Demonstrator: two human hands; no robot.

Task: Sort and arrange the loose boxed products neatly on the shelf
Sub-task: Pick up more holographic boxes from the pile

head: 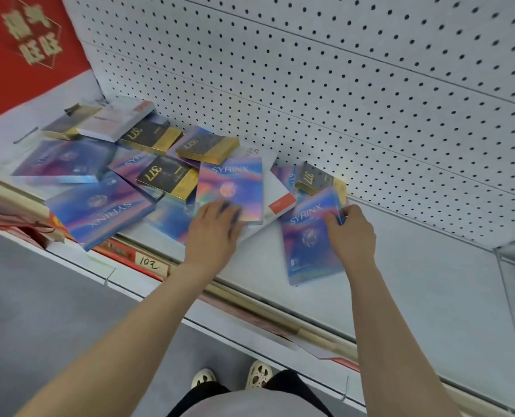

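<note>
Loose boxes lie scattered over the white shelf [400, 266]. My left hand [212, 233] grips the lower edge of an iridescent SYRINX box [233, 183] that rests on a white box with an orange end [277, 191]. My right hand [351, 233] pinches the right edge of another SYRINX box [307, 236] lying flat near the shelf's front. Several black-and-gold 377 boxes sit behind: one at centre [167, 179], one further back [208, 147], one by the pegboard [313, 179]. More SYRINX boxes [99, 212] overlap at left.
White pegboard [340, 85] backs the shelf. A red panel with gold characters [24, 49] stands at far left. A price strip with a handwritten tag [150, 263] runs along the front edge. A lower shelf edge [280, 326], grey floor and my shoes [259, 376] are below.
</note>
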